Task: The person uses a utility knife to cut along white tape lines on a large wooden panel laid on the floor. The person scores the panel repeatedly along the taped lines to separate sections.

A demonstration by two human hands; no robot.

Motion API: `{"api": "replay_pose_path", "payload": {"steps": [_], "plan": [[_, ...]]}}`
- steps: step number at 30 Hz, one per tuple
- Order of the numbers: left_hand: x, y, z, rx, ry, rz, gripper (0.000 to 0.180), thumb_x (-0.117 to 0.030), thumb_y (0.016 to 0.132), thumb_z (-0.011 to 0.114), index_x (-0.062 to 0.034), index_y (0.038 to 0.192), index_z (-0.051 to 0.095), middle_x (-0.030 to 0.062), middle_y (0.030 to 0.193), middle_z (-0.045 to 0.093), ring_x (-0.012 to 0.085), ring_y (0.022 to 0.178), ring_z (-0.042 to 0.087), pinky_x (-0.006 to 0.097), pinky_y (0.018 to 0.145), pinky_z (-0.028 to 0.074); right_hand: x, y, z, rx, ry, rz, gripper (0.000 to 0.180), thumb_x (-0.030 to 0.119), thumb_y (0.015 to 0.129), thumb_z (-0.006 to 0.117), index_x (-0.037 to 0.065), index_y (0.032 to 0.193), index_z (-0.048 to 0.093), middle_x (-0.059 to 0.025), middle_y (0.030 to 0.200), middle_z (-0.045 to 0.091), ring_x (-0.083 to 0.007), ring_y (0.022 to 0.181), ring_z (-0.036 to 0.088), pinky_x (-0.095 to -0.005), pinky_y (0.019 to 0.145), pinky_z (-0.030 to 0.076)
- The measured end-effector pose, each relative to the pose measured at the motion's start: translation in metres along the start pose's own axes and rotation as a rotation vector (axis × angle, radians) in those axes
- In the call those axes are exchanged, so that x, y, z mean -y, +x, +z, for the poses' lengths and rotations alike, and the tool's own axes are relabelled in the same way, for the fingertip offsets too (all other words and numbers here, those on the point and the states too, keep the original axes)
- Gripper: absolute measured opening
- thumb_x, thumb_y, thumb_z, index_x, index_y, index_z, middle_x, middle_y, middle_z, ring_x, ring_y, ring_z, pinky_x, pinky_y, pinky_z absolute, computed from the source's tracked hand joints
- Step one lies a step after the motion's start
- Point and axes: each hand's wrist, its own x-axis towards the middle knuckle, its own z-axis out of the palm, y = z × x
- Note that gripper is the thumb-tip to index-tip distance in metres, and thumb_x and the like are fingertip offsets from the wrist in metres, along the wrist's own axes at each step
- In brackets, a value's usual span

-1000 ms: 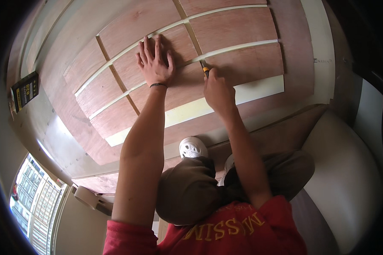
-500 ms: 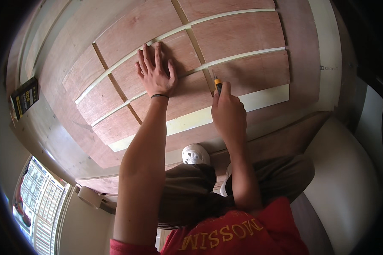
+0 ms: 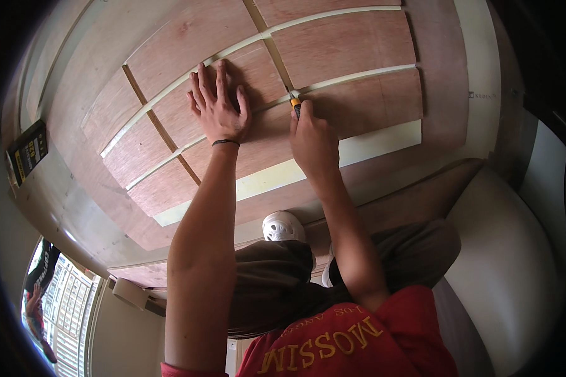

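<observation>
The broad base board [image 3: 443, 75] spreads out beneath and beyond both my hands. On it, the reddish wood panels [image 3: 346, 41] lie in rows, under my left palm and ahead of my right fist. A wide pale band [image 3: 377, 141] runs below my hands, passing under my right wrist, and a narrow pale strip [image 3: 358, 76] leads off to the right from just ahead of my right fist. My left hand [image 3: 220, 116] is laid flat, fingers spread; my right hand [image 3: 316, 138] is closed round a yellow-and-black cutter [image 3: 295, 105], its tip at the strip's crossing with a brown gap. Whether it bites, I can't tell. I judge this to be trimming or prying at that joint; the next move calls for a firm left palm and a short, controlled stroke.
</observation>
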Motion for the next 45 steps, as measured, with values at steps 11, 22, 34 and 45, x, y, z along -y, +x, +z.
{"api": "replay_pose_path", "payload": {"steps": [11,22,34,45], "plan": [[-0.002,0.001,-0.001,0.005,-0.002,-0.004,0.060,-0.041,0.097,0.049,-0.0283,0.154,0.038,0.0121,0.162,0.028,0.0354,0.151,0.020,0.056,0.119,0.015,0.001,-0.003,0.001,0.007,-0.010,0.010,0.025,0.019,0.099,0.057,-0.001,0.113,0.052,-0.0196,0.071,0.068,-0.0371,0.068,0.071,-0.0450,0.056,0.057],[-0.001,0.000,-0.002,-0.008,-0.006,0.003,0.060,-0.040,0.096,0.049,-0.0283,0.154,0.038,0.0120,0.162,0.029,0.0350,0.151,0.021,0.056,0.119,0.015,0.002,-0.001,0.002,0.020,-0.046,0.017,0.024,0.021,0.102,0.053,0.000,0.112,0.051,-0.0197,0.074,0.069,-0.0375,0.070,0.071,-0.0460,0.058,0.058],[-0.001,0.000,-0.002,-0.018,-0.003,0.011,0.059,-0.042,0.097,0.049,-0.0285,0.153,0.039,0.0127,0.161,0.030,0.0356,0.150,0.022,0.056,0.119,0.016,0.010,0.001,-0.003,0.125,0.018,0.132,0.021,0.021,0.104,0.047,0.000,0.104,0.049,-0.0236,0.080,0.069,-0.0404,0.079,0.071,-0.0496,0.065,0.059],[-0.002,0.000,-0.002,-0.030,-0.012,0.018,0.059,-0.041,0.096,0.050,-0.0283,0.153,0.039,0.0127,0.161,0.030,0.0354,0.151,0.022,0.056,0.119,0.014,0.001,-0.008,-0.001,0.098,0.046,0.120,0.024,0.021,0.103,0.050,-0.002,0.108,0.049,-0.0246,0.082,0.069,-0.0414,0.080,0.071,-0.0502,0.067,0.059]]}}
